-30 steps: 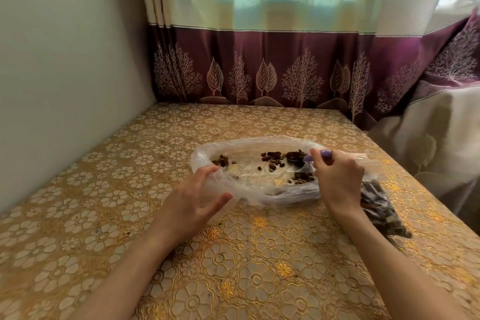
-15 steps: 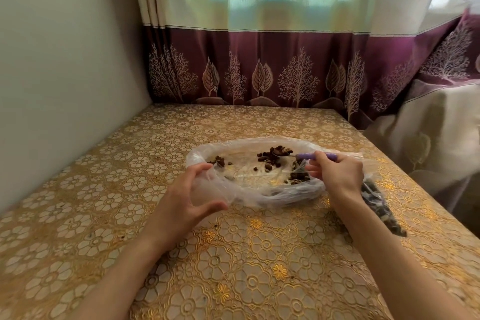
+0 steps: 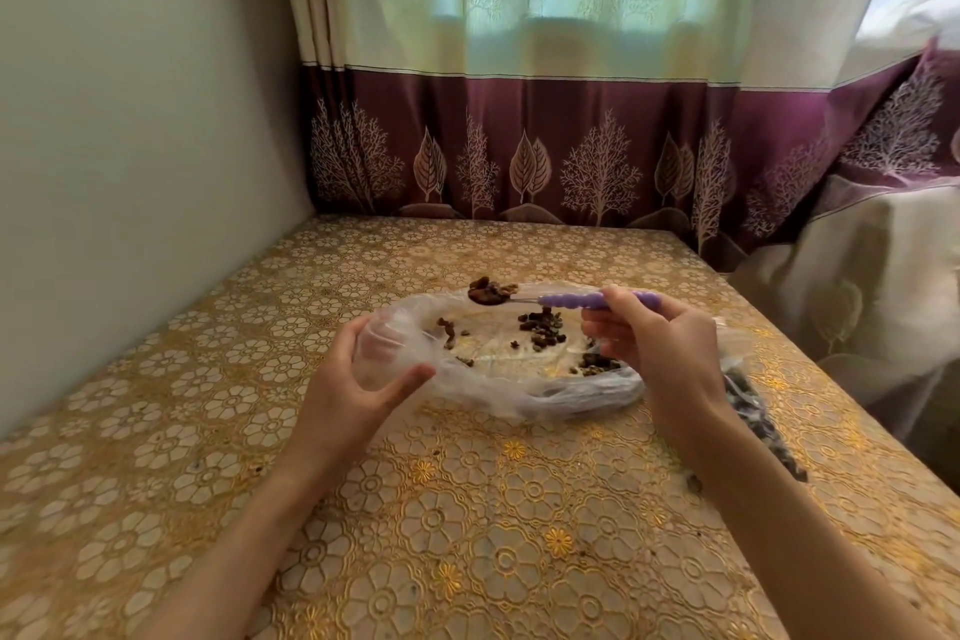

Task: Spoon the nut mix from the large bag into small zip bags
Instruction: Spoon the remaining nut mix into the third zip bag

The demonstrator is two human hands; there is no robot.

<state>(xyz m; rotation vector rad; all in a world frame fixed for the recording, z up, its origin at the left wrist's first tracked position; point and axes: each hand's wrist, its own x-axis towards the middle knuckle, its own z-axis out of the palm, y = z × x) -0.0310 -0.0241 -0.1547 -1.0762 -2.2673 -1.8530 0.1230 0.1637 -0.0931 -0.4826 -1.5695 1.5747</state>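
Purple-handled spoon [image 3: 597, 300], heaped with nut mix, is pinched by the right hand [image 3: 657, 343] above the large bag [image 3: 498, 364], gripped at its edge by the left hand [image 3: 358, 379]; a carry to the small zip bag [image 3: 758, 411], seemingly beside the right wrist, is judged next.

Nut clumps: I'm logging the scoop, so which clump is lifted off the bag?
The clump heaped in the spoon that the right hand holds; the other clumps lie loose on the bag.

We see desk [image 3: 467, 535] under gold cloth with flower pattern. Plain pale wall [image 3: 130, 146] on our left. Behind desk, curtain [image 3: 519, 68]: pale green top, maroon band below with tree and leaf print. Cream draped fabric [image 3: 857, 286] at right.
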